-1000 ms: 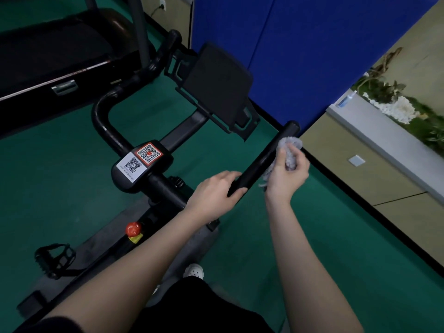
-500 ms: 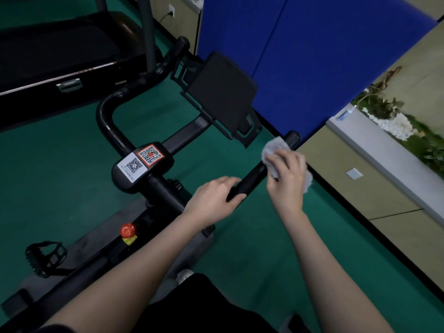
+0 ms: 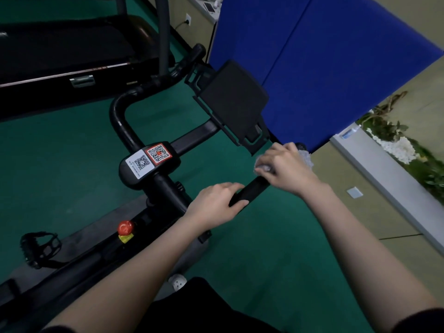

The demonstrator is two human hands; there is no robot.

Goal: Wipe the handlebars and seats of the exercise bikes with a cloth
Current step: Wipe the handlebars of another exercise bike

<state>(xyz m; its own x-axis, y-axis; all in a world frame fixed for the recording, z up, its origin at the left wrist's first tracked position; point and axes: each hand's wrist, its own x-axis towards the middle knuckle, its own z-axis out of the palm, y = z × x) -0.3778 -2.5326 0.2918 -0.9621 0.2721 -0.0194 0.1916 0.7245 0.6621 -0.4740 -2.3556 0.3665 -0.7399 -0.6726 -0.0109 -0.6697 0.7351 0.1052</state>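
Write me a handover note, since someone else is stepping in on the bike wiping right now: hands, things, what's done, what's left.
Left hand: grips the near part of the right handlebar grip, steadying it.
Right hand: holds the cloth wrapped over the far part of that same grip, close to its end.
Bike: the left handlebar curves away towards the treadmill; the tablet holder sits between the two bars. No seat is in view.
Done: the wipe of the right grip is under way; how much is clean cannot be told.
Left: finish this grip, then the left handlebar, the seat and any other bikes.
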